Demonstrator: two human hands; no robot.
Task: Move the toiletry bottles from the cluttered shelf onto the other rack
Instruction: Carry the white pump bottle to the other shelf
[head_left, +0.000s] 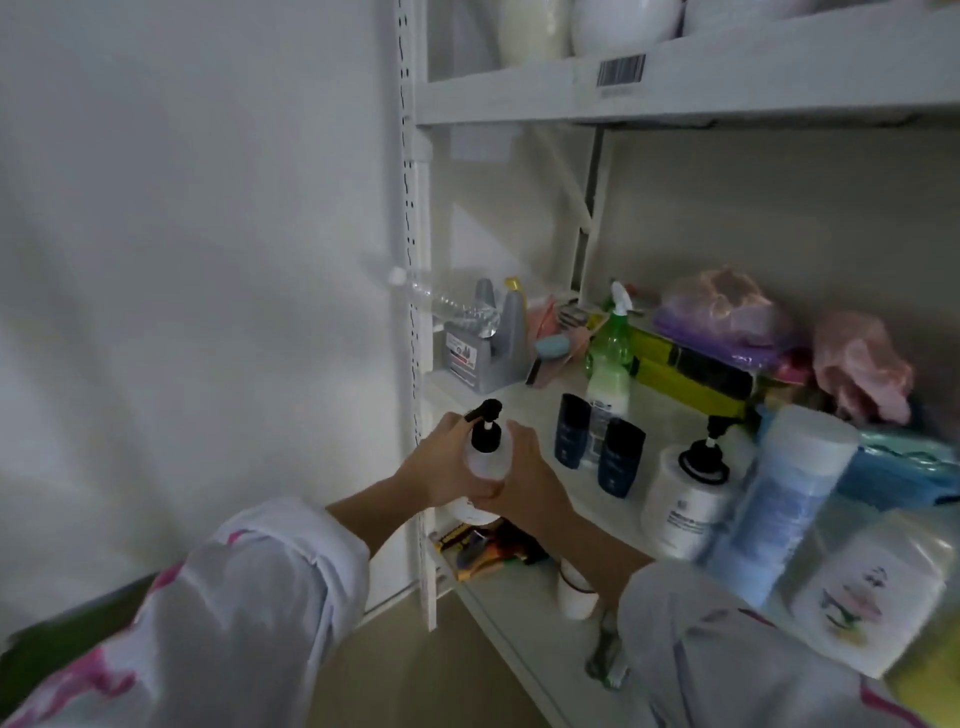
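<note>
A white pump bottle (485, 457) with a black pump head is held at the front left corner of the cluttered shelf (524, 400). My left hand (441, 462) grips it from the left and my right hand (524, 467) grips it from the right. Further right on the shelf stand two dark blue bottles (621, 457), a second white pump bottle (685, 499), a green spray bottle (609, 353) and a tall pale blue canister (784, 499).
A grey jug (488, 348), a clear plastic bottle (447, 306), yellow-black packs (696, 369) and pink bags (857, 364) crowd the back. The lower shelf holds a white cup (576, 592) and snack packets (483, 545). A white wall (208, 260) runs on the left.
</note>
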